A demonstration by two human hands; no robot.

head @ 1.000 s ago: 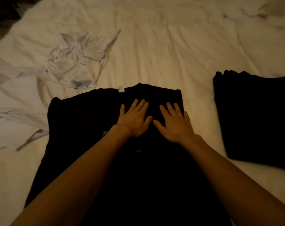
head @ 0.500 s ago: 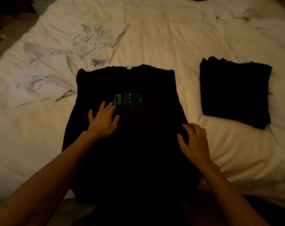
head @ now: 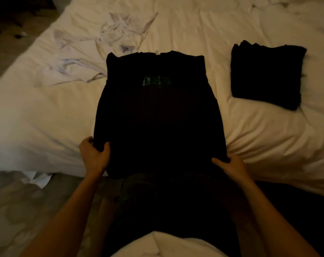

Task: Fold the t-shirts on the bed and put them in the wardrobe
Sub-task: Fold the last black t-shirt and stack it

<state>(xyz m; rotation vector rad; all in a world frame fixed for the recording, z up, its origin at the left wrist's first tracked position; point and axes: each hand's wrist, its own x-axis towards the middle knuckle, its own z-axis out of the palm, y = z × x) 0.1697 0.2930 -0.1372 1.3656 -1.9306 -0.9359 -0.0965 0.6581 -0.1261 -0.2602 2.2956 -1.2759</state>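
A black t-shirt (head: 157,115) with green letters on the chest lies flat on the white bed (head: 259,136), its sleeves folded in and its hem over the bed's near edge. My left hand (head: 94,156) grips the shirt's lower left corner, thumb on top. My right hand (head: 230,166) pinches the lower right corner. A folded black t-shirt (head: 265,75) lies to the right. A crumpled white t-shirt (head: 120,34) lies beyond the black shirt's upper left.
More white cloth (head: 68,69) is spread on the bed at the left. The floor (head: 27,210) shows at the lower left, with a pale crumpled thing (head: 18,180) by the bed's edge. The far room corner is dark.
Both hands slid from the shirt's chest down its sides and took hold of the bottom corners. The view pulled back from the bed.
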